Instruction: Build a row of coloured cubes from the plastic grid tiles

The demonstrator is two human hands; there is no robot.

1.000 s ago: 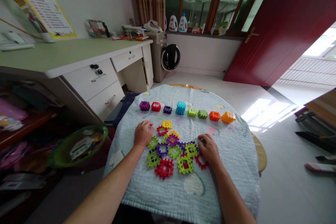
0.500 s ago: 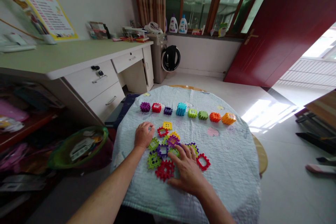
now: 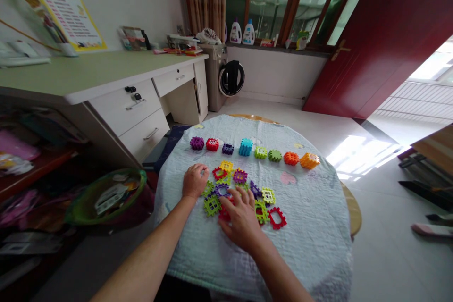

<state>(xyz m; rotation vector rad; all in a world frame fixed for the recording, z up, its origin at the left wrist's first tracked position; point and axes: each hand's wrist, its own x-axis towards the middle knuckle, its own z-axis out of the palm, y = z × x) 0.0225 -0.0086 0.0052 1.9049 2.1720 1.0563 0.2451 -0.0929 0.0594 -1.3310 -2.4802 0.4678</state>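
Observation:
My right hand (image 3: 241,217) reaches palm down over a loose pile of plastic building pieces, its fingers spread. Its fingertips touch the pile, and a red piece (image 3: 225,212) shows partly under them. Around the hand lie a purple piece (image 3: 240,176), a dark blue frame (image 3: 222,190), a green window piece (image 3: 212,205), a pale green window piece (image 3: 268,195) and a red frame (image 3: 277,218). At the pile's left edge, my left hand (image 3: 195,181) rests on the cloth with curled fingers. No piece shows in it, though its palm is hidden.
Behind the pile, several single-colour stacks of pieces, including a turquoise stack (image 3: 245,147) and an orange-yellow stack (image 3: 309,161), stand in a row. A pale blue cloth (image 3: 304,245) covers the round table. Left are a desk (image 3: 116,68) and a green basket (image 3: 79,217).
My right hand has swept slightly left and away from me, its fingers shifting the pieces. The pale green window and a green frame now show right of it. The left hand stays put.

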